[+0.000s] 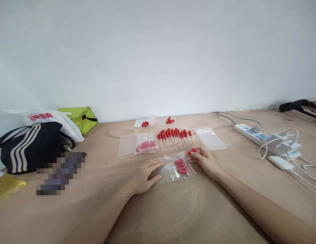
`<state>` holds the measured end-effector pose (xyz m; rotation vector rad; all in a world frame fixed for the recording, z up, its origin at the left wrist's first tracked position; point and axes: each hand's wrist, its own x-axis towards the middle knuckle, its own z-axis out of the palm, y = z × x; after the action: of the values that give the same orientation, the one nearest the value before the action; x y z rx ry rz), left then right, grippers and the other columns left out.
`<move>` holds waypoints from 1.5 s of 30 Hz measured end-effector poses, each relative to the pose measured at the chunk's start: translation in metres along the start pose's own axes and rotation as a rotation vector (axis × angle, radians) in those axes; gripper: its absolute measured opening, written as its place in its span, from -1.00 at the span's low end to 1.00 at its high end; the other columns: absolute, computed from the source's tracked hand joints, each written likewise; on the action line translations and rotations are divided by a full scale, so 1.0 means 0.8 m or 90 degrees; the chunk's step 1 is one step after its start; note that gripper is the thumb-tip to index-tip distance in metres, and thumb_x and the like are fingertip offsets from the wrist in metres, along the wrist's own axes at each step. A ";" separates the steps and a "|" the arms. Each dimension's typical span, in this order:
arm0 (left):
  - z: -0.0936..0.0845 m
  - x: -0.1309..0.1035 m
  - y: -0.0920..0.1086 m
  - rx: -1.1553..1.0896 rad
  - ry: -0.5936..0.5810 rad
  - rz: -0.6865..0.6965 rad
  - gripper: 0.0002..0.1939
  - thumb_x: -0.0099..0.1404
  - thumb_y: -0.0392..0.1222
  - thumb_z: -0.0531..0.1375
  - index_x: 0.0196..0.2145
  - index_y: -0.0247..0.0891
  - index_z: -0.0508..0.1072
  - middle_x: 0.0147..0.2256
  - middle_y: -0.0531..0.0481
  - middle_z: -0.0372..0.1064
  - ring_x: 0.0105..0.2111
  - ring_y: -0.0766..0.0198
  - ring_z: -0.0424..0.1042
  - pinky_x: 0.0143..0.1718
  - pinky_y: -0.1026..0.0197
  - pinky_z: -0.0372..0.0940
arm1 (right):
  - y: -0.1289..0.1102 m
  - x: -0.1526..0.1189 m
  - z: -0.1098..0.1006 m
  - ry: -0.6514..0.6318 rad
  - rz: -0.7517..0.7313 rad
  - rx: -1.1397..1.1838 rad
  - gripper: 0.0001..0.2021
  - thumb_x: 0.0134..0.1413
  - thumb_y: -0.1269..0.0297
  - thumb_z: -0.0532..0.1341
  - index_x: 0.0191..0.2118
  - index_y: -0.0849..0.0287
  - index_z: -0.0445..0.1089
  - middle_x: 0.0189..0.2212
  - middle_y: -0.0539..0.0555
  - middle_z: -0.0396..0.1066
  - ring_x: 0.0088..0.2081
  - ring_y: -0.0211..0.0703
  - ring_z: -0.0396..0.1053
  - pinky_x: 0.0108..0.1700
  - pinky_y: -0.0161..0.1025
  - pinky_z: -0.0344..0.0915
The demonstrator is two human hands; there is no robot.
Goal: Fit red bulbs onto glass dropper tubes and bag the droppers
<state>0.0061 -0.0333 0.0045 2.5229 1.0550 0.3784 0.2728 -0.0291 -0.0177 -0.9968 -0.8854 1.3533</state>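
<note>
My right hand (203, 162) pinches a dropper by its red bulb (191, 151) at the right end of a clear zip bag (170, 179). Inside this bag lie several droppers with red bulbs (181, 166). My left hand (147, 174) rests at the bag's left edge, fingers stretched and thumb apart, touching the plastic. Just behind the bag, a row of loose droppers (173, 134) lies side by side, red bulbs pointing away from me and pale stems towards me. Left of the row is another zip bag (145, 139) with several red-bulbed droppers in it.
Flat bags with red pieces (145, 124) lie near the wall, and a flat zip bag (211, 139) lies right of the row. A power strip (252, 134) with white cables is on the right. A black striped bag (30, 147) and green bag (82, 120) stand left.
</note>
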 end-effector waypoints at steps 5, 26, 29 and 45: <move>-0.001 0.000 0.001 -0.008 0.000 -0.005 -0.53 0.24 -0.12 0.04 0.10 -0.19 0.15 0.10 -0.06 0.14 0.13 0.14 0.04 0.13 -0.01 -0.04 | -0.002 -0.004 0.002 -0.030 0.005 -0.161 -0.66 -0.34 0.17 0.34 -0.43 0.16 0.20 -0.65 -0.15 0.27 -0.70 -0.43 0.19 -0.68 -0.45 0.09; -0.004 -0.001 0.007 0.004 0.003 -0.030 -0.54 0.24 -0.12 0.04 0.10 -0.21 0.16 0.10 -0.09 0.14 0.12 0.14 0.06 0.12 -0.01 -0.01 | 0.026 0.028 0.007 -0.019 -0.059 -0.378 -0.68 -0.24 0.03 0.25 -0.53 0.22 0.33 -0.62 0.02 0.36 -0.58 -0.24 0.29 -0.54 -0.30 0.21; -0.003 -0.001 0.007 -0.011 0.015 -0.031 -0.55 0.24 -0.13 0.04 0.09 -0.19 0.17 0.11 -0.06 0.12 0.13 0.14 0.03 0.12 0.00 0.00 | 0.029 0.031 0.007 0.034 -0.087 -0.384 -0.67 -0.27 0.05 0.28 -0.44 0.19 0.26 -0.69 -0.09 0.25 -0.65 -0.32 0.19 -0.60 -0.35 0.13; -0.003 0.000 0.005 -0.012 0.013 -0.021 -0.57 0.24 -0.13 0.04 0.07 -0.16 0.19 0.10 -0.05 0.13 0.13 0.14 0.04 0.12 -0.03 -0.02 | 0.008 0.022 0.008 -0.189 -0.027 -0.234 -0.59 -0.31 0.07 0.32 -0.36 0.16 0.18 -0.47 -0.04 0.38 -0.38 -0.25 0.36 -0.26 -0.24 0.26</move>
<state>0.0076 -0.0355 0.0081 2.4876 1.0944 0.4040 0.2649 -0.0114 -0.0227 -1.0590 -1.4090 1.3503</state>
